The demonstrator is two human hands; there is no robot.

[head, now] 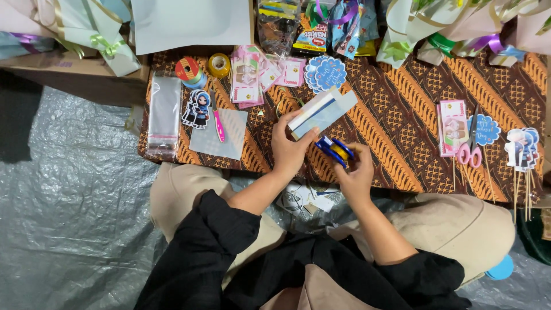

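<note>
Seen from above, both forearms reach forward from black sleeves over the knees to the near edge of the low worktop [402,115], which is covered with a brown patterned cloth.

The left hand [290,149] is raised a little, wrist bent back, its fingers [282,121] and thumb closed around the lower end of a flat packet in a clear sleeve [321,112]. The packet is held tilted, running up and to the right from the hand, above the cloth at the middle of the worktop. It looks like a stack of white and pale blue slips inside a glossy transparent wrapper, long and rectangular.

The right hand [357,172] sits just beside and below, knuckles toward the camera, fingers curled around a blue tape dispenser [334,150] with a yellow roll in it. The dispenser lies close under the packet's lower corner; whether they touch cannot be told.

Further left on the cloth lie a pink-handled cutter [218,126] across a pale sheet, a cartoon figure cutout [197,108], and a clear plastic sleeve [164,115]. Behind the hands are pink banknotes [245,77] and scalloped blue tags [324,73]. To the right lie pink scissors [470,150].
</note>
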